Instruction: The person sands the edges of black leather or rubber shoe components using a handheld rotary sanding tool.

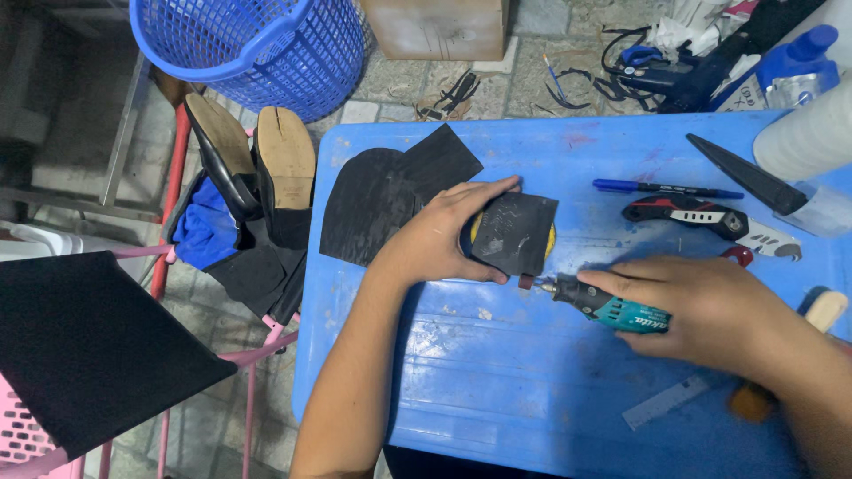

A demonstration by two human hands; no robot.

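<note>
The left hand [444, 238] presses a black rubber piece [513, 232] over a yellow roll [551, 238] on the blue table [497, 390]. The right hand [701, 306] grips a teal rotary tool [603, 304], its tip just beside the piece's lower edge. A larger black sheet [382, 200] lies left of the left hand. Behind the tool lie a blue pen [661, 188], a red-and-black knife [710, 217] and a black wedge [745, 173]. Off the table's left edge, two shoes [257, 164] rest soles up near a blue basket [257, 49].

Blue basket [257, 49], two upturned shoes [257, 173], black sheet [382, 191], blue pen [661, 188], utility knife [710, 217] on blue table [532, 390].
</note>
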